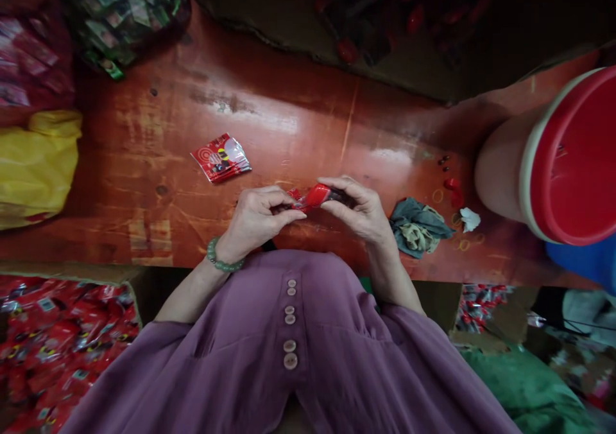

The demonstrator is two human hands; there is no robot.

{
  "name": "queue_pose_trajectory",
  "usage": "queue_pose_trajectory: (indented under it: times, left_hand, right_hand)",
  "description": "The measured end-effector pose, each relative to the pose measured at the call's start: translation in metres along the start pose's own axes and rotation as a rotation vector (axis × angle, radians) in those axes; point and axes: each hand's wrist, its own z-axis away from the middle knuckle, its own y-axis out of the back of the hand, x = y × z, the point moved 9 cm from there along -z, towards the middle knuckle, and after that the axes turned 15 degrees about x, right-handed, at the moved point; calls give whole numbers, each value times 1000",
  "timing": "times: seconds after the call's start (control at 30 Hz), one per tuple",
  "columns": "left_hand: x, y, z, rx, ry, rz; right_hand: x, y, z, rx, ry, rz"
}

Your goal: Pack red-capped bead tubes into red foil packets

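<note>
My right hand (355, 206) is closed round a small red and black object (318, 194), its rounded red end pointing left. What kind of object it is, I cannot make out. A red, partly clear plastic packet (297, 198) is pinched between the thumb and fingers of my left hand (264, 212). The red end touches or sits just at the packet's edge; which of the two is unclear. Beyond my left hand lies a small stack of flat printed red packets (221, 158). A green bead bracelet (224, 257) circles my left wrist.
A crumpled grey-green cloth (418, 227) lies right of my right hand, near rubber bands (463, 244) and a white scrap (470, 219). A bucket with a red top (572, 158) stands at right. Bags (38, 164) sit at left. A box of red packets (62, 344) is below the table edge.
</note>
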Motion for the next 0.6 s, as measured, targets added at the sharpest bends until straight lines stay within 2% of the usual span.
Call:
queue_pose_trajectory:
  times: [0.2,0.37,0.6]
  left_hand:
    - [-9,-7,3,-43,63,23]
    - [-20,-13,5,-83,160,41]
    - [-32,-25,11,-164,225,70]
  right_hand:
    - [-13,-3,5,-160,170,173]
    - [-4,-5,10,-246,148,238]
    - [8,-14,11,-418,90,243]
